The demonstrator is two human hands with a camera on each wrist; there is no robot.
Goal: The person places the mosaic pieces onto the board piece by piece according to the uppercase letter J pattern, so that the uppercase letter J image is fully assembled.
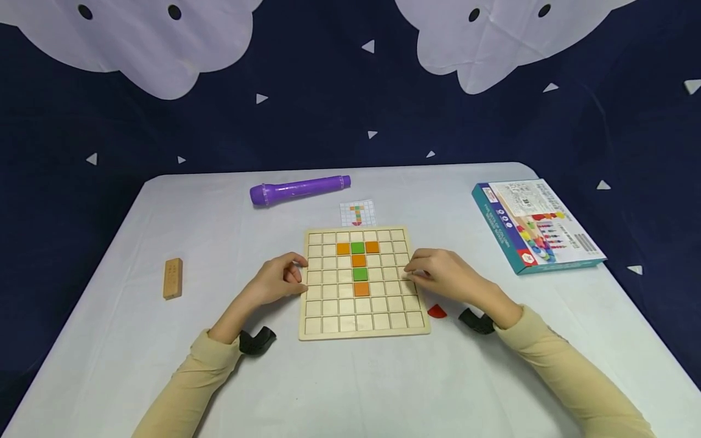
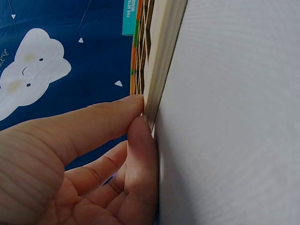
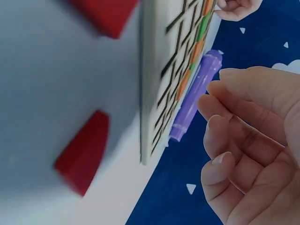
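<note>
A pale wooden grid board (image 1: 328, 325) lies on the table, with orange squares (image 1: 361, 289) and green squares (image 1: 359, 274) set in a T shape. At the board's left edge, my left hand (image 1: 278, 278) touches the rim with thumb and index fingertip, seen close in the left wrist view. My right hand (image 1: 446, 275) hovers by the board's right edge, fingers loosely bent, nothing visible between them in the right wrist view. A red wedge-shaped piece (image 1: 437, 311) lies just right of the board. A second red piece (image 3: 105, 14) shows in the right wrist view.
Behind the board lies a small pattern card (image 1: 358, 213) with a coloured figure. A purple flashlight-shaped tube (image 1: 301, 190) rests farther back. To the right is a flat game box (image 1: 539, 225); a small wooden block (image 1: 172, 278) sits far left.
</note>
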